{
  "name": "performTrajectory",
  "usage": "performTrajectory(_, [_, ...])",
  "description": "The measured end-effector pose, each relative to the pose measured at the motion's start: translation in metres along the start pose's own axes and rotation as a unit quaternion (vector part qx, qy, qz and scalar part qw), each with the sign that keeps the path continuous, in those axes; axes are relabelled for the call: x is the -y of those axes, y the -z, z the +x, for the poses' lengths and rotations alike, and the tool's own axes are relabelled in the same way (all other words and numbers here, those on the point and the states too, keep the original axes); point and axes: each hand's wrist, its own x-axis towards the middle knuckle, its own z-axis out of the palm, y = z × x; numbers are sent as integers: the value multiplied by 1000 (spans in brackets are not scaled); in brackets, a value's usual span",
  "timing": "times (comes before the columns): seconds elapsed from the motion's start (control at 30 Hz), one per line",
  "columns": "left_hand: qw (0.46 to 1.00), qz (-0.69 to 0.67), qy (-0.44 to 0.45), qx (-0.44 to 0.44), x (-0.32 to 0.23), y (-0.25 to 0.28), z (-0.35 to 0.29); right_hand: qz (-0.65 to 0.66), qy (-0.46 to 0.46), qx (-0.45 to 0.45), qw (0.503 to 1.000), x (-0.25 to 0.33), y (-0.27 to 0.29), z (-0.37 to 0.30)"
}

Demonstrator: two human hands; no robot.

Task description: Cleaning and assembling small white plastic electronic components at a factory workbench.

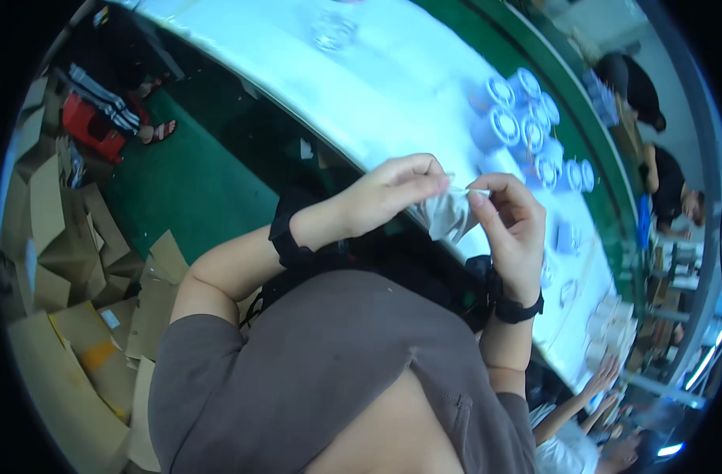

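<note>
At centre frame, the left hand (388, 193) and right hand (509, 225) pinch the top edge of a small crinkled clear plastic bag (448, 215) between thumbs and forefingers; its long axis hangs downward. Upper right, white-and-blue cylindrical spools (527, 130) cluster on the glossy white table (392, 87).

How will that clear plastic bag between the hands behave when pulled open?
The bag hangs crumpled and sagging between the left hand and right hand, so it is probably floppy and very light. Its glossy film looks thin, so it may slip or tear under a sharp tug.
</note>
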Motion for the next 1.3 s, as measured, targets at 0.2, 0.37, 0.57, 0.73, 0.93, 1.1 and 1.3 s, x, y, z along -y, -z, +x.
performTrajectory(0.2, [995,-27,-37,-91,-15,33,-27,-31,72,138,987,19,-37,64])
performTrajectory(0.37, [932,-103,-96,-334,-15,72,-62,-29,125,40,991,9,-72,158])
performTrajectory(0.57, [856,-198,-167,-447,-16,91,-94,-111,165,-17,980,-19,-99,241])
performTrajectory(0.73, [830,-165,-197,-495,-22,94,-106,-190,252,120,941,9,-109,213])
performTrajectory(0.93, [852,-90,-232,-461,-30,92,-111,-339,327,203,858,42,-98,146])
performTrajectory(1.1, [855,-94,-251,-444,-36,83,-111,-552,359,216,721,59,-93,110])
performTrajectory(1.3, [883,-78,-226,-405,-29,75,-108,-626,348,223,661,65,-81,95])
